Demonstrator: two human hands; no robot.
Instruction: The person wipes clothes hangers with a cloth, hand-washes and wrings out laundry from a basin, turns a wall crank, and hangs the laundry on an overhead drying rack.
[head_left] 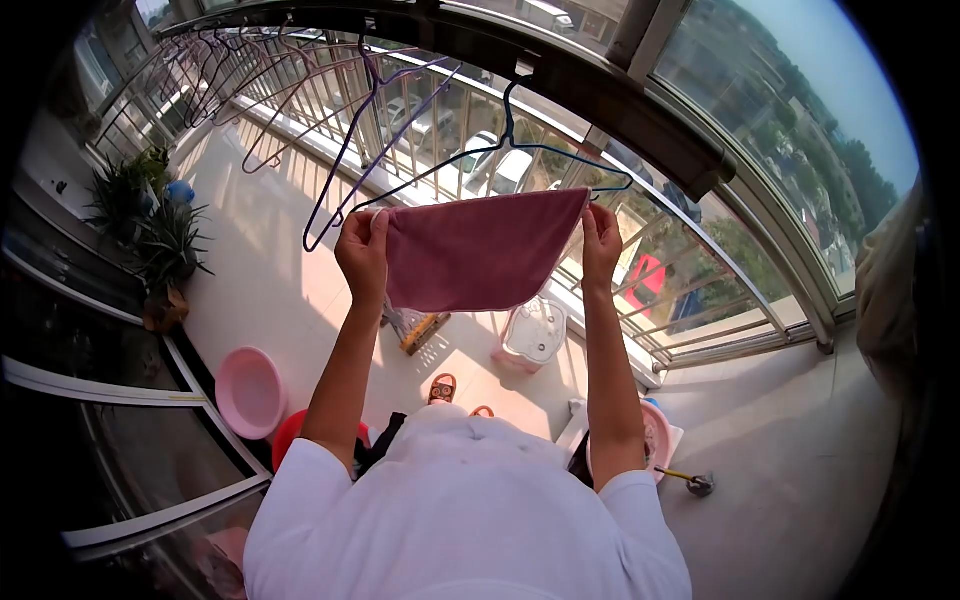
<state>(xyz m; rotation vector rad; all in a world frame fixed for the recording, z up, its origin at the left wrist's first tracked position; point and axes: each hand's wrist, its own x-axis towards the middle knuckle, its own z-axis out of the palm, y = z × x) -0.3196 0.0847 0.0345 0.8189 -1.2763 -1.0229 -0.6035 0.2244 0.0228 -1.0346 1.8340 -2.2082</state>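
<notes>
A pink cloth (480,252) is stretched between my two raised hands, its upper edge just below a dark blue clothes hanger (508,142). My left hand (364,250) pinches the cloth's upper left corner, close to the hanger's left end. At the upper right corner, my right hand (600,240) grips the cloth between thumb and fingers, just under the hanger's right end. The hanger hangs by its hook from a dark rail (580,90). I cannot tell whether the cloth touches the hanger.
A purple hanger (365,130) and several others hang along the rail to the left. Below stand a pink basin (250,393), a white-topped stool (536,330) and potted plants (165,235). A railing (690,290) and windows run along the right. A small brush-like tool (698,484) lies on the floor.
</notes>
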